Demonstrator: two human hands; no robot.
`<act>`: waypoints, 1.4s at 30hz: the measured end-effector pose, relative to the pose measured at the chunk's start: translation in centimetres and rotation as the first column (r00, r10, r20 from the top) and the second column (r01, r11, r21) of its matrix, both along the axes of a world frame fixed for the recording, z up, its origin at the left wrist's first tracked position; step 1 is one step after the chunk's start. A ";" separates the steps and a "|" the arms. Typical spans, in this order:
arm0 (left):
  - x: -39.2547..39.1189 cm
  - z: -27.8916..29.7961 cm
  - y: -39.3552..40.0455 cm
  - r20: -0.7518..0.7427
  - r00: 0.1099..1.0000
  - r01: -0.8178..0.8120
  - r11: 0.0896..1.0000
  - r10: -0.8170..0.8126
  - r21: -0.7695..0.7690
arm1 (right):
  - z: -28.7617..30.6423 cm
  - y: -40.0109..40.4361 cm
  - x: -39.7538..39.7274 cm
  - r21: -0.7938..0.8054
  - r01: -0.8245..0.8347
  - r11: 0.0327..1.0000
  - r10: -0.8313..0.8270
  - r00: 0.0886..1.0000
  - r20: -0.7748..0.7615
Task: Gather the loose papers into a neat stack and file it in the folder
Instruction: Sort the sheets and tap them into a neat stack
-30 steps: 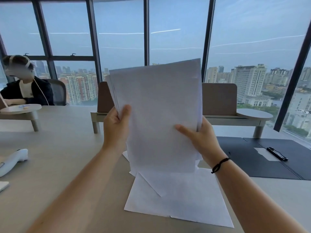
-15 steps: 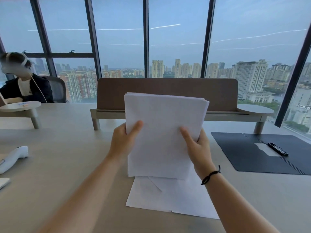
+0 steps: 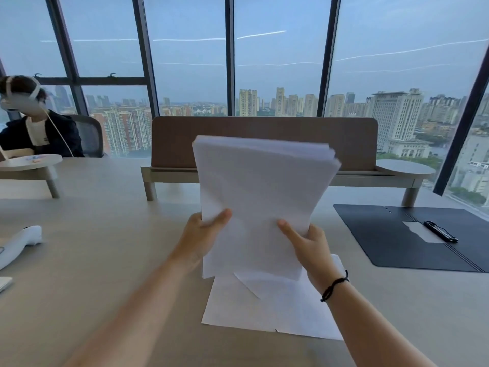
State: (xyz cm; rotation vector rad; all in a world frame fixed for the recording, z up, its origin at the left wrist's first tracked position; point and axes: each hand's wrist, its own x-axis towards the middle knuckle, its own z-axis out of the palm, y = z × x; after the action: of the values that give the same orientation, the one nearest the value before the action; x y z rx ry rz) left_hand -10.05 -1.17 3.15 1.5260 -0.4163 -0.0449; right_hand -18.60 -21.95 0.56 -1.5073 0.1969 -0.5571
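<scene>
We sit at a broad pale table (image 3: 87, 247), the largest thing before us. On its right side our dark folder (image 3: 391, 242) lies open and flat; inside it we see only one pale slip (image 3: 419, 231) and a black pen (image 3: 440, 231) resting along that slip's right edge, with no sheets filed there. Well apart from it, at the table's middle, we hold the paper stack (image 3: 262, 205) upright, its long axis running up and down and leaning slightly away from us, its top edges fanned a little toward the right, its bottom edge just above the table. Our grip sits low on the stack, near the two bottom corners: our left hand (image 3: 201, 237) pinches the left edge with the thumb laid across the front face, and our right hand (image 3: 309, 245) pinches the right edge likewise, thumb on the front and fingers hidden behind. Beneath the stack, a few loose sheets (image 3: 270, 311) lie flat on the table, overlapping at odd angles. A black wrist band (image 3: 334, 286) circles our right wrist.
</scene>
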 end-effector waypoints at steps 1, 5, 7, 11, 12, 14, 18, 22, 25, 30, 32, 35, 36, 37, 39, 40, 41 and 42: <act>0.0 0.5 -0.2 0.021 1.000 -0.009 1.000 0.009 -0.023 | 0.6 0.1 0.3 0.013 0.013 1.000 -0.013 1.000 0.016; 0.4 -0.2 -0.5 -0.013 1.000 -0.009 0.999 0.008 -0.036 | 1.2 -0.1 0.6 0.085 0.011 0.996 -0.014 0.999 0.039; 0.7 -2.5 -0.5 -0.014 1.000 0.023 0.996 -0.022 0.083 | -0.7 -0.1 0.3 0.095 0.009 0.995 -0.007 1.000 -0.028; 1.0 -6.0 -0.4 -0.052 0.996 0.074 0.986 -0.067 0.148 | -4.3 -0.1 0.2 0.028 0.030 0.999 -0.026 0.990 -0.139; 1.4 -6.2 -0.4 -0.059 0.998 0.038 0.989 -0.030 0.142 | -4.3 -0.3 0.4 0.022 0.019 1.000 -0.016 0.991 -0.129; 2.7 -6.3 -0.2 -0.077 0.994 -0.064 0.989 0.075 0.137 | -3.7 -0.5 0.9 -0.006 -0.007 1.000 0.006 0.995 -0.102; 4.6 -5.5 0.2 -0.342 0.929 -0.199 0.971 0.142 -0.135 | -3.0 -1.8 1.6 -0.144 0.029 0.989 -0.045 0.993 -0.110; 5.8 -5.9 1.7 -0.604 0.797 -0.297 0.848 -0.033 -0.439 | -3.6 -4.9 2.6 -0.709 -0.117 0.695 -0.297 0.851 -0.432; 6.1 -6.3 1.8 -0.655 0.749 -0.326 0.806 -0.098 -0.494 | -4.7 -5.2 2.8 -0.835 -0.315 0.450 -0.412 0.757 -0.507; 5.9 -6.5 0.4 -0.627 0.753 -0.218 0.821 -0.202 -0.527 | -5.1 -3.7 3.9 -0.865 -0.341 0.367 -0.425 0.766 -0.482; 6.0 -6.5 0.0 -0.625 0.746 -0.204 0.815 -0.230 -0.542 | -4.3 -3.8 4.5 -0.853 -0.228 0.470 -0.439 0.777 -0.450; 6.1 -6.5 -0.1 -0.606 0.752 -0.202 0.785 -0.258 -0.586 | -3.4 -5.2 5.6 -0.752 -0.030 0.658 -0.475 0.759 -0.446; 6.2 -6.6 0.0 -0.597 0.756 -0.192 0.782 -0.267 -0.593 | -3.2 -5.9 6.2 -0.643 0.027 0.766 -0.433 0.761 -0.484; 6.4 -6.8 0.1 -0.594 0.756 -0.183 0.783 -0.275 -0.594 | -2.9 -6.3 6.7 -0.477 0.099 0.873 -0.367 0.777 -0.512; 6.9 -7.3 0.3 -0.600 0.754 -0.181 0.793 -0.268 -0.582 | -2.0 -6.9 7.6 -0.111 0.249 0.962 -0.271 0.825 -0.497; 7.1 -7.4 0.3 -0.604 0.753 -0.180 0.801 -0.262 -0.571 | -1.5 -7.2 7.9 0.004 0.289 0.957 -0.250 0.836 -0.488; 7.1 -7.4 0.3 -0.605 0.753 -0.173 0.807 -0.261 -0.564 | -1.1 -7.3 7.9 0.102 0.309 0.945 -0.225 0.847 -0.482; 7.1 -7.5 0.3 -0.606 0.752 -0.165 0.816 -0.260 -0.554 | -1.0 -7.5 7.9 0.189 0.321 0.928 -0.200 0.858 -0.474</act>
State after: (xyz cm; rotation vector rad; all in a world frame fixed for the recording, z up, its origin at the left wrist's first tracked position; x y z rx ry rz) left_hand -2.93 -0.91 -4.32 0.7937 0.1172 -0.4577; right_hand -10.73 -29.42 -0.45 -1.3348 0.8200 -0.3705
